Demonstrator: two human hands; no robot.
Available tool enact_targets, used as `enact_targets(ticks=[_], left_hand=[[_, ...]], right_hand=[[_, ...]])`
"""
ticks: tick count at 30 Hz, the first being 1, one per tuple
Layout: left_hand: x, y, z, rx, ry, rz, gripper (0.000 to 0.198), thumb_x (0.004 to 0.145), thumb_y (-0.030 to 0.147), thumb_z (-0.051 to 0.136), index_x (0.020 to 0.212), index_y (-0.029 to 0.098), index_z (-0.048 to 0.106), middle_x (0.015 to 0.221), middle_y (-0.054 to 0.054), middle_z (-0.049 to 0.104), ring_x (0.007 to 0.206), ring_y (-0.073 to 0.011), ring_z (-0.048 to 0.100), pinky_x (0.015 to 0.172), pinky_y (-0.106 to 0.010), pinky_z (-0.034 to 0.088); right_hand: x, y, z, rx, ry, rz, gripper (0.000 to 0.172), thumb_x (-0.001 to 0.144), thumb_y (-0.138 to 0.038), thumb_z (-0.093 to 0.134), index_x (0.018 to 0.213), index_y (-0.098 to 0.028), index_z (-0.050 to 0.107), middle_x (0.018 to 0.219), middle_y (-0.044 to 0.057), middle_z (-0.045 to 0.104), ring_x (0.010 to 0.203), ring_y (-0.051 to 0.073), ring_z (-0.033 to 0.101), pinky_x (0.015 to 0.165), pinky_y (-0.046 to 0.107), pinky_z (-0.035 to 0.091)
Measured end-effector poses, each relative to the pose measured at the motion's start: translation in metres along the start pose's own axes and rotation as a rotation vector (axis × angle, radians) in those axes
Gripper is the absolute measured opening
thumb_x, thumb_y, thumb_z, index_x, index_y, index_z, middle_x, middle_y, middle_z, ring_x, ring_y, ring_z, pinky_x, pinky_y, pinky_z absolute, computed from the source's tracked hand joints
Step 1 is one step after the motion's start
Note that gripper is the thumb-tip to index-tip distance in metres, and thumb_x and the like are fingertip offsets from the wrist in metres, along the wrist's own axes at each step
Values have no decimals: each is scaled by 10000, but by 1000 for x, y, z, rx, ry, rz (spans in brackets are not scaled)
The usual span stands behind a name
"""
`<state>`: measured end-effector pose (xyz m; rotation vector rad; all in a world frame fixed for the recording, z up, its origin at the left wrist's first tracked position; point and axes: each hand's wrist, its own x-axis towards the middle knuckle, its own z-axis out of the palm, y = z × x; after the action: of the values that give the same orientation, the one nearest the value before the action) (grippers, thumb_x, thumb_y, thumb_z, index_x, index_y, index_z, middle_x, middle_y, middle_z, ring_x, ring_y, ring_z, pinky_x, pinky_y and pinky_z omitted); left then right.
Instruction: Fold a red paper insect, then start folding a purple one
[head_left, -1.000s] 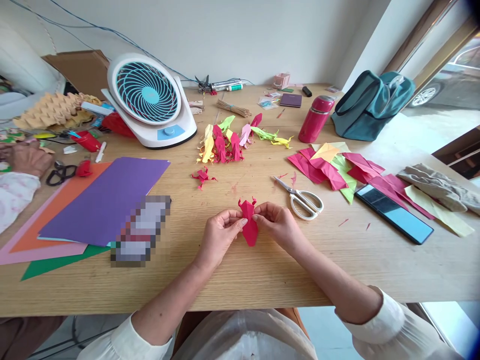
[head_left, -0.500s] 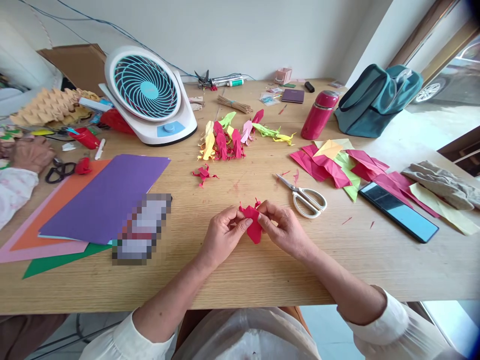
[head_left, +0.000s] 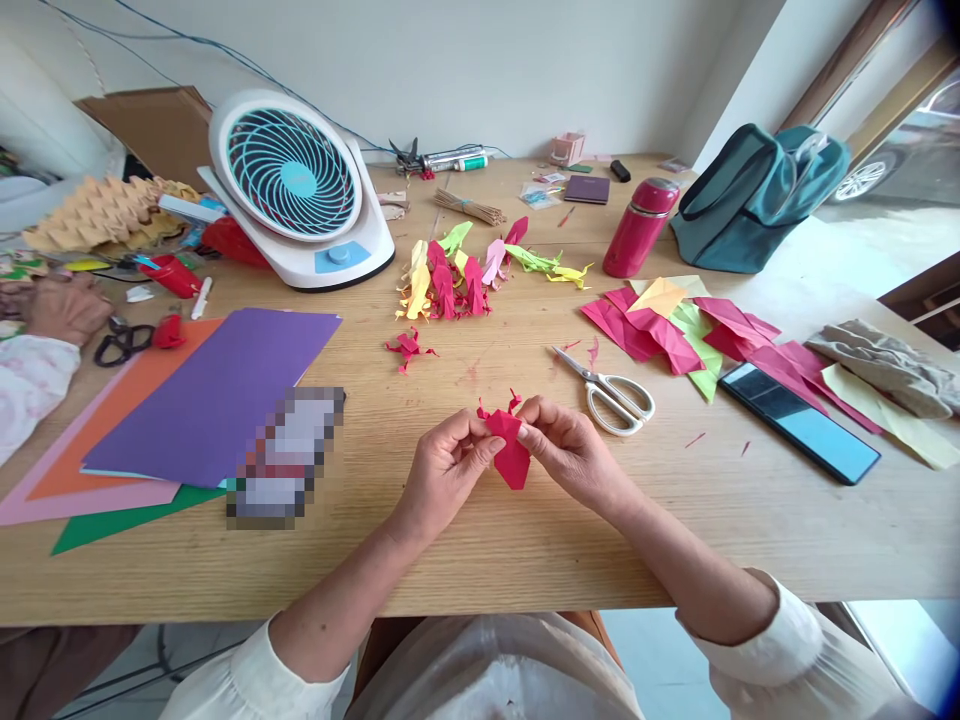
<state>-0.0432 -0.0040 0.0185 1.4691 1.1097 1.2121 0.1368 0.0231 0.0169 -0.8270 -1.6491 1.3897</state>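
Left hand (head_left: 444, 468) and right hand (head_left: 574, 455) pinch a folded red paper figure (head_left: 513, 464), likely light and easily crushed, best held by its edges.

White cloth clothes both our arms: the left sleeve (head_left: 199, 703) and the right sleeve (head_left: 844, 685) fall in loose, soft folds and finish high on the forearm in broad, smooth cuffs (head_left: 784, 642). A pale, thin-looking garment (head_left: 491, 670), lightly creased, covers our front. Our left hand (head_left: 450, 465) and right hand (head_left: 571, 458) are bare; a small spot (head_left: 323, 628) marks our left forearm (head_left: 349, 590).
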Motion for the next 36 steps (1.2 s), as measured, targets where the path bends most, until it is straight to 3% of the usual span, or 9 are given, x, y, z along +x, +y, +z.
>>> enact_targets(ticks=[3, 7, 13, 18, 22, 28, 36], left_hand=[[1, -4, 0, -34, -12, -55, 255, 882, 371, 692, 754, 175, 589, 696, 31, 533, 624, -97, 437, 601, -229, 375], [2, -5, 0, 47, -41, -13, 222, 890, 271, 658, 722, 172, 552, 703, 31, 520, 661, -97, 464, 626, -220, 384], [1, -6, 1, 1, -11, -18, 218, 909, 230, 598, 724, 182, 494, 702, 47, 449, 618, -81, 398, 581, -210, 349], [1, -5, 0, 36, -40, 17, 208, 941, 240, 568, 750, 179, 517, 718, 37, 480, 623, -83, 414, 576, -213, 347], [1, -7, 0, 131, 6, 73, 230, 942, 226, 551, 721, 180, 505, 699, 37, 473, 605, -83, 410, 556, -215, 331], [0, -18, 5, 50, 127, -40, 233, 948, 321, 568, 760, 199, 507, 624, 56, 488, 524, -80, 459, 504, -203, 374], [3, -19, 7, -38, 64, -89, 186, 902, 358, 638, 846, 184, 602, 683, 26, 581, 500, -75, 476, 438, -191, 374]], right_hand=[[0, 3, -2, -86, 51, -30, 317, 977, -484, 578, 831, -203, 572, 729, 1, 595, 663, 139, 528, 635, 277, 420], [0, 4, -1, -183, 137, -56, 334, 993, -480, 545, 807, -204, 537, 716, -1, 566, 648, 132, 502, 617, 271, 406], [2, 4, 3, -91, 90, 16, 376, 950, -560, 579, 856, -196, 590, 788, 29, 636, 717, 155, 567, 687, 288, 468], [2, 4, 1, -163, 106, -43, 374, 959, -530, 579, 782, -203, 544, 717, 9, 578, 677, 145, 512, 661, 284, 427], [4, 7, 2, -55, 82, -22, 368, 943, -544, 593, 795, -210, 548, 734, 4, 570, 690, 150, 513, 677, 290, 437], [9, 11, 7, 113, 129, 78, 356, 900, -546, 651, 858, -195, 616, 779, 6, 610, 709, 145, 550, 684, 280, 448], [9, 21, 6, 69, 159, 94, 366, 874, -539, 688, 796, -187, 622, 684, 7, 614, 620, 146, 543, 615, 284, 434]])
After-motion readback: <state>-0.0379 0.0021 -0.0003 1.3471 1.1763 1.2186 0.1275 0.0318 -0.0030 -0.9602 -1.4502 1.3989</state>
